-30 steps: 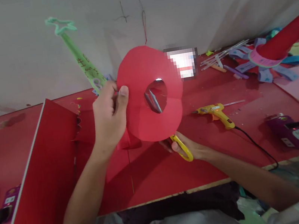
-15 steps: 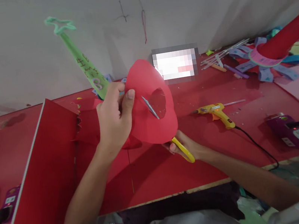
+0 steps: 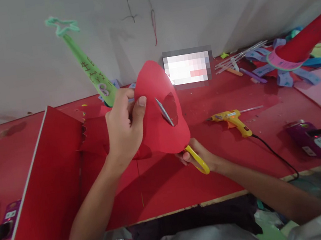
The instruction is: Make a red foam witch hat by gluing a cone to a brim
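Note:
Between thumb and fingers, my left hand (image 3: 126, 123) pinches the left edge of a curved red paper piece (image 3: 151, 81) held up above the table. The paper has an opening in its right part. My right hand (image 3: 198, 156) is closed on the yellow handle of a pair of scissors (image 3: 197, 160), below the paper's lower right edge. A metal blade shows through the opening, lying against the paper, while the rest of the scissors is hidden behind it.
A yellow glue gun (image 3: 232, 119) lies right on the red table (image 3: 172, 193). Purple power sockets (image 3: 313, 140) sit further right. A large red board (image 3: 40, 187) stands at left, near a green cone (image 3: 88, 68). Paper ribbons (image 3: 284, 76) and sticks lie at the back right.
The red paper has turned and looks narrower, with its opening slimmer. The blade showing in the opening has shifted slightly right. Both hands have barely moved.

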A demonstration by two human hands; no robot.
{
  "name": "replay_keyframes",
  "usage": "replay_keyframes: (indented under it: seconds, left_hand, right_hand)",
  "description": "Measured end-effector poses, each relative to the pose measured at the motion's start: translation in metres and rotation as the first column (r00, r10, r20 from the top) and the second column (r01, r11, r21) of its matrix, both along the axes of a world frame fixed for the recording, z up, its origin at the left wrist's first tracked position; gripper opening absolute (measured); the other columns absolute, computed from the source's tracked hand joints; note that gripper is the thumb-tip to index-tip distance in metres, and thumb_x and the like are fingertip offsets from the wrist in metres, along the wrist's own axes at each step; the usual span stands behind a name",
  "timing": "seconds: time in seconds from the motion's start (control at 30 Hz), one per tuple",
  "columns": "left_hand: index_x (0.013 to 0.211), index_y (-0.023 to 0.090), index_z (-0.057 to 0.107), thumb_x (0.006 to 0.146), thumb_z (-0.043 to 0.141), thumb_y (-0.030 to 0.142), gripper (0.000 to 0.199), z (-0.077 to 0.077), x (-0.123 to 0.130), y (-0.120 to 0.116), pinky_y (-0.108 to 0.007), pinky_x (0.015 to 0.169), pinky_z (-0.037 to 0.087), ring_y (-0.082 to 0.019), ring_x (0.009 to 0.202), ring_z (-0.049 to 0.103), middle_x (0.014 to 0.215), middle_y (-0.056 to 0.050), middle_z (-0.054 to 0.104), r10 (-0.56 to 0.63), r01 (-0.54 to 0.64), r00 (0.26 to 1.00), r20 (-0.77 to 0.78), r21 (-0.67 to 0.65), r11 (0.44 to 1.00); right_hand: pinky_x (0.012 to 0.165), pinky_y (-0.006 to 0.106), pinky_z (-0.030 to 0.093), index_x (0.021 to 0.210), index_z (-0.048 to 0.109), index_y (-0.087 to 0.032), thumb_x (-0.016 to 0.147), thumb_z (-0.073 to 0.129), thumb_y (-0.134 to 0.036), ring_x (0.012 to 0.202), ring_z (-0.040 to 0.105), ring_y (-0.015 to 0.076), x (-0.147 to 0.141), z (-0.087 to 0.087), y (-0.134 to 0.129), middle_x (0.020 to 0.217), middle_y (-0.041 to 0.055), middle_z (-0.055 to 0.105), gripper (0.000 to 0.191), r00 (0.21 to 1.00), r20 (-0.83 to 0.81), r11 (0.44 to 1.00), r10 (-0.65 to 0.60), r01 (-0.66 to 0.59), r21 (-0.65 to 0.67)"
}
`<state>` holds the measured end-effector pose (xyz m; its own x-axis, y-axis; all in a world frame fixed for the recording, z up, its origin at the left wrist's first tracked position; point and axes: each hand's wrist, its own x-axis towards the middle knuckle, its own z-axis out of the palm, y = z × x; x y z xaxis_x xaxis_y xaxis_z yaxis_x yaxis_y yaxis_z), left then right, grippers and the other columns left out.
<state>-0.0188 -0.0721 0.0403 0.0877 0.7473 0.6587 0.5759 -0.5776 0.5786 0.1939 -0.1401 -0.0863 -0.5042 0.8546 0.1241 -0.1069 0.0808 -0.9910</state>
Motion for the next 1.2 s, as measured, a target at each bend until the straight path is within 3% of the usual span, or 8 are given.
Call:
replay_keyframes:
  seconds: [0.23,0.4,0.63,0.97,1.2]
  left_hand:
    - [0.102,0.024,0.053,0.110,0.053,0.060,0.037,-0.003,0.002,-0.001,-0.025,0.050,0.019,-0.006,0.048,0.026,0.066,0.008,0.032,0.020,-0.020,1.000,0.005,0.000,1.000]
    - [0.101,0.025,0.053,0.110,0.054,0.058,0.035,0.005,-0.005,0.000,-0.026,0.050,0.022,-0.007,0.047,0.026,0.062,0.009,0.032,0.059,-0.055,0.996,-0.072,0.049,0.997]
    - [0.099,0.025,0.052,0.110,0.052,0.053,0.031,0.016,-0.009,-0.004,-0.027,0.054,0.030,-0.009,0.047,0.034,0.057,0.010,0.038,0.126,-0.097,0.963,-0.238,0.128,0.987]
    - [0.102,0.025,0.052,0.111,0.052,0.049,0.026,0.017,-0.008,-0.007,-0.028,0.058,0.030,-0.009,0.047,0.034,0.058,0.011,0.039,0.134,-0.090,0.951,-0.280,0.164,0.982]
    - [0.104,0.025,0.053,0.109,0.056,0.044,0.020,0.013,-0.009,-0.006,-0.028,0.060,0.033,-0.011,0.049,0.037,0.059,0.010,0.041,0.077,-0.048,0.965,-0.251,0.119,0.992]
  right_hand:
    - [0.052,0.025,0.031,0.079,0.047,-0.023,0.089,0.055,-0.092,0.056,0.037,0.0094,0.002,0.008,0.000,0.062,-0.0066,0.042,0.070,1.000,-0.006,1.000,0.010,-0.010,0.008]
    - [0.054,0.026,0.029,0.083,0.048,-0.022,0.089,0.051,-0.094,0.060,0.036,0.0103,0.003,0.015,0.002,0.067,-0.0054,0.043,0.072,0.998,-0.015,0.998,0.068,-0.067,0.015]
    - [0.060,0.028,0.036,0.094,0.053,-0.020,0.096,0.047,-0.088,0.069,0.043,0.0124,0.005,0.004,0.002,0.085,0.0003,0.054,0.068,0.977,0.028,0.972,0.209,-0.211,0.101]
    - [0.057,0.027,0.031,0.083,0.050,-0.021,0.092,0.045,-0.094,0.063,0.040,0.0112,0.004,0.011,0.002,0.073,-0.0030,0.049,0.074,0.986,0.027,0.984,0.164,-0.166,0.068]
    - [0.056,0.026,0.030,0.082,0.050,-0.021,0.088,0.053,-0.094,0.062,0.039,0.0104,0.006,0.005,-0.002,0.071,-0.0039,0.047,0.073,0.991,0.006,0.991,0.136,-0.136,0.016]
